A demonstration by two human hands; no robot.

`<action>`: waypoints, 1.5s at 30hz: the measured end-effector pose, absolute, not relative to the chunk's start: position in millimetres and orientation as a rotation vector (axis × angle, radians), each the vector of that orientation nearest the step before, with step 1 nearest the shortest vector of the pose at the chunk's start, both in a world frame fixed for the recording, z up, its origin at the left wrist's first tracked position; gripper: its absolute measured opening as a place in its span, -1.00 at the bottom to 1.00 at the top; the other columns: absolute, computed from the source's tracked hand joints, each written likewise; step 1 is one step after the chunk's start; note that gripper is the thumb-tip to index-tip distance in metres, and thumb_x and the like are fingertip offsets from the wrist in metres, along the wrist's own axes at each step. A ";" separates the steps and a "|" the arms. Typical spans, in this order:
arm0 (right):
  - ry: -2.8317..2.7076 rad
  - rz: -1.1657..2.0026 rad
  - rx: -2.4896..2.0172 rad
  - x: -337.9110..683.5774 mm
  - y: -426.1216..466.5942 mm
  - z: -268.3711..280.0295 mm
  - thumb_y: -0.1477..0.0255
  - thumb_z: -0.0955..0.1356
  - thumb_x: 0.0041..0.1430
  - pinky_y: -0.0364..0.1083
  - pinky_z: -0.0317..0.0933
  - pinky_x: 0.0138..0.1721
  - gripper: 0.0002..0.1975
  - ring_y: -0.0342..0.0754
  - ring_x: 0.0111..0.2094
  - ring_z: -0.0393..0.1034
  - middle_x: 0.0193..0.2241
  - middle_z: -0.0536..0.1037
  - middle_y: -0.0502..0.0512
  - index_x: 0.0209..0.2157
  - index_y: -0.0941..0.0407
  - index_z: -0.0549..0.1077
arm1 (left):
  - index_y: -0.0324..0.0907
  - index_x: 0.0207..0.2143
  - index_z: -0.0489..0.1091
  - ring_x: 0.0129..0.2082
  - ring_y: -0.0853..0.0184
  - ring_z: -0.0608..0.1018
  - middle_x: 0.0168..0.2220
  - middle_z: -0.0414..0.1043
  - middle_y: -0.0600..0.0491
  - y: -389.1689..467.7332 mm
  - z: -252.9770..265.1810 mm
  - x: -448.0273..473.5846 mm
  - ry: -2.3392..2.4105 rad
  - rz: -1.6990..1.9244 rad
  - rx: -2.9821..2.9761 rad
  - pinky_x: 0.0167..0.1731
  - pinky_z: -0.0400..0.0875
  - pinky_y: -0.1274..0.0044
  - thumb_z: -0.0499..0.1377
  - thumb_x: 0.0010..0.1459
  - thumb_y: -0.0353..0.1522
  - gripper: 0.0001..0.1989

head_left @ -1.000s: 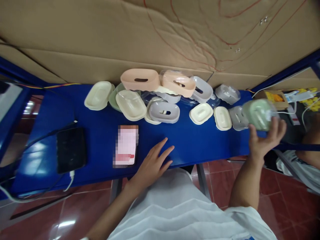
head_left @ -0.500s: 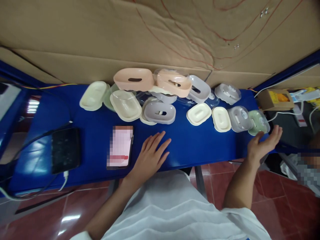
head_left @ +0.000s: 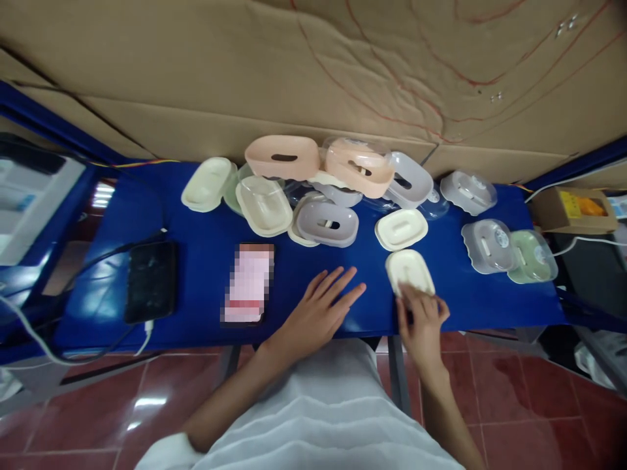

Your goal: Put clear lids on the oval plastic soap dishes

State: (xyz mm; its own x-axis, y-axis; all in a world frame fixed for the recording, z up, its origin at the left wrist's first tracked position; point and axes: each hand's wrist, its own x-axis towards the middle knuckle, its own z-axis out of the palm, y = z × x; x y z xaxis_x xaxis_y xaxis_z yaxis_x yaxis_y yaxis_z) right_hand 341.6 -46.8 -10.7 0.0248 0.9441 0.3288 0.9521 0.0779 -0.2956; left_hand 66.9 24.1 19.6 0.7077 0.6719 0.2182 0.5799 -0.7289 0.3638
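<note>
My right hand (head_left: 422, 320) grips the near end of a cream soap-dish tray (head_left: 408, 269) lying on the blue table (head_left: 206, 261) near its front edge. My left hand (head_left: 321, 310) rests flat on the table with fingers spread, holding nothing, just left of that tray. A second cream tray (head_left: 400, 229) lies behind it. A grey dish with a clear lid (head_left: 486, 245) and a green dish with a clear lid (head_left: 531, 256) sit at the right.
A pile of peach, grey and cream dishes (head_left: 313, 189) lines the back against cardboard (head_left: 313, 72). A phone (head_left: 248, 282) and a black device with cables (head_left: 150, 281) lie at the left. A small cardboard box (head_left: 573, 210) stands at the far right.
My right hand let go of the green lidded dish at the table's right end, moved left and took hold of the cream tray, pulling it toward the front edge. The left hand stayed put.
</note>
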 end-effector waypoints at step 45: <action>-2.547 0.192 -0.966 292.8 22.7 7.1 0.37 0.36 0.49 0.22 0.27 0.43 -0.58 0.11 0.35 0.41 0.26 0.58 0.18 0.31 0.03 0.48 | -0.17 0.19 0.50 0.32 0.04 0.53 0.23 0.57 -0.15 17.1 9.8 -2.0 1.160 0.858 2.562 0.21 0.56 0.21 0.26 0.45 -0.27 -0.66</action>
